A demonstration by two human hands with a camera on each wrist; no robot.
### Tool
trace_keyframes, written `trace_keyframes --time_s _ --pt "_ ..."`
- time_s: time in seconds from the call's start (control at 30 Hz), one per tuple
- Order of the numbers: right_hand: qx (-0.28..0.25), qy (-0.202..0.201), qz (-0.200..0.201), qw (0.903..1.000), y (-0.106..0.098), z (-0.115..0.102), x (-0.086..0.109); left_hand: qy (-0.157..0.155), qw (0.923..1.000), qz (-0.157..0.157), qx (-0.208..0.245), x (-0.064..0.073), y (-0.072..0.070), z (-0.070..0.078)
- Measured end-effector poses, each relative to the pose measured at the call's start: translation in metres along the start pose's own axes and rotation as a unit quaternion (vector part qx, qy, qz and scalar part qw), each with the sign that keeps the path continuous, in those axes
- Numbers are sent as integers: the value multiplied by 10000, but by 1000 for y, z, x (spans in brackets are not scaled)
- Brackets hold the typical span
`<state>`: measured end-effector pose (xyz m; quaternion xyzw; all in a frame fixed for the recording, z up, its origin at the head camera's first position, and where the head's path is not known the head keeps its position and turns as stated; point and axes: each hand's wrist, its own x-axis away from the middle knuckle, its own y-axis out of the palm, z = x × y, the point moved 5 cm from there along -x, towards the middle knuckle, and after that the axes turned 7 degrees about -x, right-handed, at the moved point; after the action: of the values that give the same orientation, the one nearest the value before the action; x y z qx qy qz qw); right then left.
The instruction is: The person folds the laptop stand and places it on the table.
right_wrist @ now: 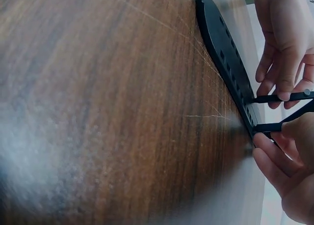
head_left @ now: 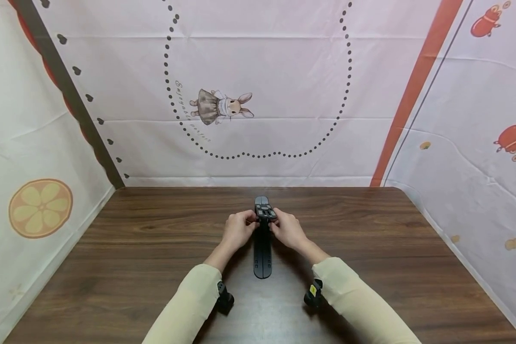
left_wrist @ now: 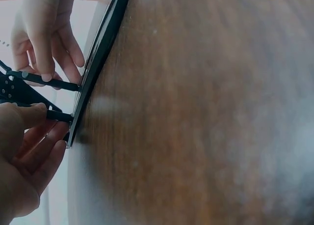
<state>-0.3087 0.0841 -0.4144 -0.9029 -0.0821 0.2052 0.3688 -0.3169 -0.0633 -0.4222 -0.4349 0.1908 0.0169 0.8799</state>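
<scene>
A black stand with a long, round-ended base (head_left: pixel 263 258) lies lengthwise on the table, and a small bracket-like top (head_left: pixel 265 211) with light grey pads rises over it. Thin black legs join the two, as the left wrist view shows. My left hand (head_left: pixel 236 231) pinches one leg (left_wrist: pixel 59 116) between thumb and fingers, low down near the base. On the other side my right hand (head_left: pixel 289 230) pinches the opposite leg (right_wrist: pixel 269 127), its fingertips close over the base. Part of the base behind the top is hidden in the head view.
The brown wood-grain table (head_left: pixel 155 229) meets a white printed cloth (head_left: pixel 284 95) at the back and both sides. Small black cameras (head_left: pixel 225 300) sit at both wrists, below the cream sleeves (head_left: pixel 185 306).
</scene>
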Motion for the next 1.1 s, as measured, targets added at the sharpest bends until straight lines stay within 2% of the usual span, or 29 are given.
trace_keyframes --time_s 0.27,0.5,0.7,0.93,1.1 --pt "48 -90 36 9999 1 1 -1 -121 9999 37 -33 -2 0 -1" --pt "15 -126 314 9994 -2 2 -4 -243 9996 23 -150 -5 -1 -1" --pt "194 -55 509 9985 -5 3 -6 -407 9991 5 -77 -7 1 -3" --pt "437 61 569 9974 -8 3 -8 -547 9984 109 31 -5 1 -5" --pt "576 140 690 9959 -8 3 -7 -487 9982 341 -72 -4 -1 -4"
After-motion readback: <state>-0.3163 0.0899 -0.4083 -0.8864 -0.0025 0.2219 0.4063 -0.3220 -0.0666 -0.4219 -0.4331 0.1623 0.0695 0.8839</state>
